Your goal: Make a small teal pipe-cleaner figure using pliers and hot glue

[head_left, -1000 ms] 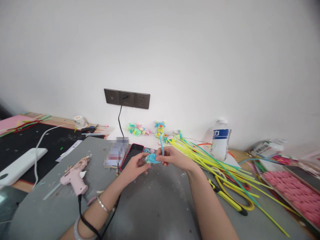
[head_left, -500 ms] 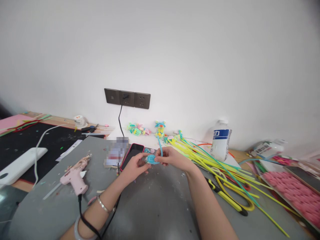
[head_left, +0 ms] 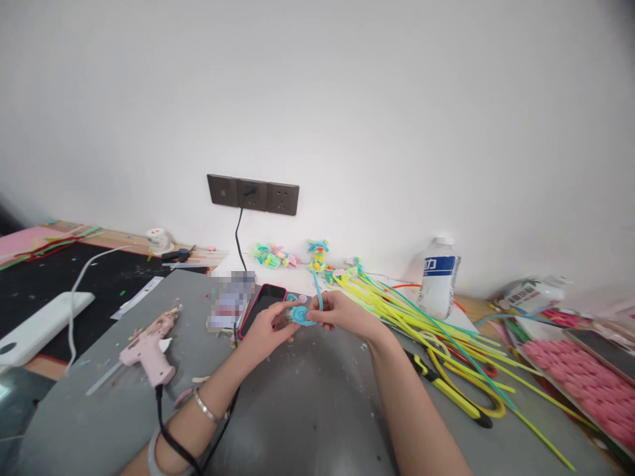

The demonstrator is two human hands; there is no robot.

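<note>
The left hand (head_left: 268, 328), fingers slightly parted, holds the blue coil (head_left: 300, 315) above the bench (head_left: 317, 416), short of its back edge; the right hand (head_left: 331, 312) pinches the blue strip (head_left: 317, 285). Light, even tension should suit the coil. Toward the bench's left edge lies a glue gun (head_left: 153, 354), its cord (head_left: 173, 441) crossing the left forearm, a likely snag.

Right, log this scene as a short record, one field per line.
Left hand: holds the blue coil
Right hand: pinches the blue strip at the coil's right edge
Glue gun: pink, lying on the grey surface
Phone: pink-edged, beyond the left hand
Bottle: upright, blue-and-white label
</note>
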